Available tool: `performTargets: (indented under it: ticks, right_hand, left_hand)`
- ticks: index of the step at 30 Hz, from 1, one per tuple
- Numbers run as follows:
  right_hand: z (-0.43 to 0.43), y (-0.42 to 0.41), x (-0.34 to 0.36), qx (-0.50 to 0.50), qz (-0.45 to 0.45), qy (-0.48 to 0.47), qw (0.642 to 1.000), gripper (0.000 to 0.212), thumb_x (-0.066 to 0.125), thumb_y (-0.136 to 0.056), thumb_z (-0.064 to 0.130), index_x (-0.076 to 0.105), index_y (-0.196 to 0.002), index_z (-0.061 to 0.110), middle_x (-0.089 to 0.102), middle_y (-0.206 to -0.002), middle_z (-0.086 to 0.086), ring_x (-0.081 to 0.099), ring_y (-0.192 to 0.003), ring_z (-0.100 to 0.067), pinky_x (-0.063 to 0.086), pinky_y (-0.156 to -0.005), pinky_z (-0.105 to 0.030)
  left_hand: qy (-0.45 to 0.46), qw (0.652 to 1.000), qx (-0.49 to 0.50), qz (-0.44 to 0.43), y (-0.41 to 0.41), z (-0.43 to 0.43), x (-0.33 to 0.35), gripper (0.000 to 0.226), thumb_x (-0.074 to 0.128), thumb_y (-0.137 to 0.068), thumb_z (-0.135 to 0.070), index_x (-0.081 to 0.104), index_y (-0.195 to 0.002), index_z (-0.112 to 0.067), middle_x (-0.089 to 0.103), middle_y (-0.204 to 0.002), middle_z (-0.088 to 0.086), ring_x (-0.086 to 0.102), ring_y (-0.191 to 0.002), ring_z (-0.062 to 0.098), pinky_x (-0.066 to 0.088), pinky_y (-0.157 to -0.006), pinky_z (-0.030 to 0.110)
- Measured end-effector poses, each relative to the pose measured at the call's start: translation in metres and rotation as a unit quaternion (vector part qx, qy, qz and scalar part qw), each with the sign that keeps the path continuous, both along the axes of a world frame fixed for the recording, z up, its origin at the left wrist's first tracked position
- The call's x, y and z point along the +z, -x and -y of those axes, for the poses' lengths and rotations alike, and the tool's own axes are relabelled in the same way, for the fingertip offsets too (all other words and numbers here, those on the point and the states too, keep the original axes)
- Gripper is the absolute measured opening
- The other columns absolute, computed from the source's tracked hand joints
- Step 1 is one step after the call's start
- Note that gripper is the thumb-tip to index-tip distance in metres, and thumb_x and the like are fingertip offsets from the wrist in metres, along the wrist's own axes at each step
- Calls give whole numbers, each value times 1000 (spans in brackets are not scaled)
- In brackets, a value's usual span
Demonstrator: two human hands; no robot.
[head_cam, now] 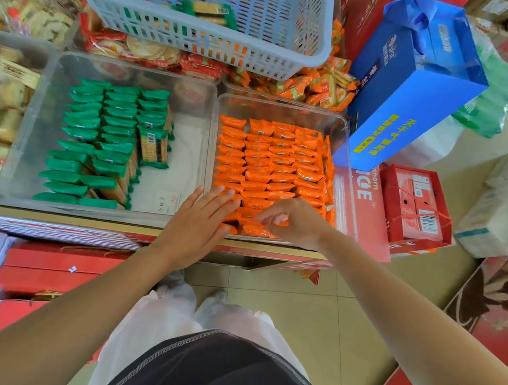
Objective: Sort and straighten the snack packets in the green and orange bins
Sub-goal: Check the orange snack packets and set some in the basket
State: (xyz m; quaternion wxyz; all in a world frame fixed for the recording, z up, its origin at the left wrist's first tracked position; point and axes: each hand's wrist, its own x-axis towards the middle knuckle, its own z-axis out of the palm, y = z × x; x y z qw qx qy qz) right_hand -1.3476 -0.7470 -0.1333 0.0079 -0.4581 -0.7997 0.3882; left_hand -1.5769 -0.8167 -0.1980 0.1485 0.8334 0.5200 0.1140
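Head view, looking down: both bare forearms reach forward from the lower corners to the near end of the orange bin [347, 159], the right-hand one of 2 clear bins set side by side on the bench [51, 218]. The left hand [197, 227] lies flat and open across the bin's near left corner, palm down, fingers straight and slightly spread, fingertips resting on the orange packets [275, 163]. The right hand [294, 221] comes in from the right with its wrist bent and back upward; its fingers curl down and leftward and grip an orange packet in the nearest rows. The 2 hands are close together without touching. The orange packets fill their bin in tight rows standing on edge, looser at the near end under the hands. In the green bin [26, 132] the green packets [102, 141] stand in 3 columns against the left side, with 1 flat packet [152, 148] lying barcode up on the right column. A grey basket [185, 36] sits beyond the bins.
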Motion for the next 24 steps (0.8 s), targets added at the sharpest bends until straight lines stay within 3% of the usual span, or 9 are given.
performTargets:
  ticks: [5, 9, 17, 24]
  right_hand:
    - [-2, 3, -2, -64, 36, 23, 997, 8, 80, -78, 17, 74, -83, 16, 68, -83, 7, 62, -79, -5, 47, -75, -24]
    - [-7, 10, -11, -72, 115, -23, 990, 12, 84, -72, 25, 73, -77, 24, 56, -96, 5, 49, -96, -11, 45, -82, -32]
    - [-15, 26, -25, -69, 195, -48, 977, 24, 88, -64, 36, 69, -75, 25, 55, -98, 4, 49, -97, -15, 44, -81, -33]
    - [-7, 12, -34, -91, 113, -85, 986, 9, 79, -77, 32, 78, -83, 25, 54, -92, 7, 54, -96, -16, 43, -76, -29]
  left_hand:
    - [-23, 997, -71, 15, 8, 2, -2, 45, 28, -104, -43, 45, -145, -35, 34, -157, 5, 27, -146, 23, 11, -120, 52]
    - [-35, 996, -86, -5, 8, 1, -4, 46, 29, -103, -47, 47, -143, -36, 36, -156, 5, 30, -145, 24, 9, -119, 54]
    - [-60, 994, -76, -47, 1, -5, -5, 43, 33, -99, -50, 68, -118, -33, 53, -143, 8, 42, -138, 30, 18, -115, 59]
    - [-43, 995, -67, -55, -1, -7, -3, 51, 27, -100, -53, 72, -114, -34, 55, -142, 7, 41, -139, 29, 12, -116, 58]
